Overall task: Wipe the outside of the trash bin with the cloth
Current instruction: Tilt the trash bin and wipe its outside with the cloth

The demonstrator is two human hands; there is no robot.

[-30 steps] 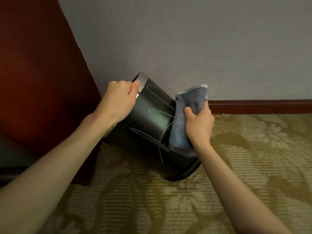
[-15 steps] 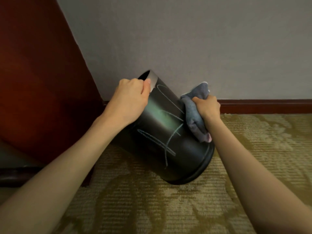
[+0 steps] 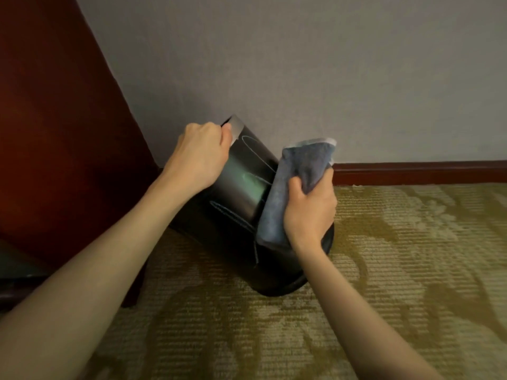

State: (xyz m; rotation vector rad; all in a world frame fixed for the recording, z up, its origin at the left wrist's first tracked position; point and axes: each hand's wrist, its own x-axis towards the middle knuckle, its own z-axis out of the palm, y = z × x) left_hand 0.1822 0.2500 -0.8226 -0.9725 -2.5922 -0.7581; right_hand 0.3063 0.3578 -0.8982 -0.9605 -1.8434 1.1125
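Observation:
A black round trash bin (image 3: 241,187) is tilted with its rim up and away towards the wall and its base low on the right. Pale scribbled lines run across its side. My left hand (image 3: 199,157) grips the bin's rim at the top. My right hand (image 3: 310,209) grips a folded grey-blue cloth (image 3: 296,176) and holds it flat against the bin's right side. The cloth's upper end sticks up past the bin. The bin's opening faces away and is hidden.
A dark red wooden panel (image 3: 55,127) stands at the left, close to the bin. A grey wall (image 3: 301,64) with a dark red skirting board (image 3: 417,171) runs behind. Patterned olive carpet (image 3: 384,270) covers the floor to the right and front.
My right hand has slid down the bin's right side with the cloth, which now lies spread out longer. The bin has tipped slightly and my left hand still holds the rim.

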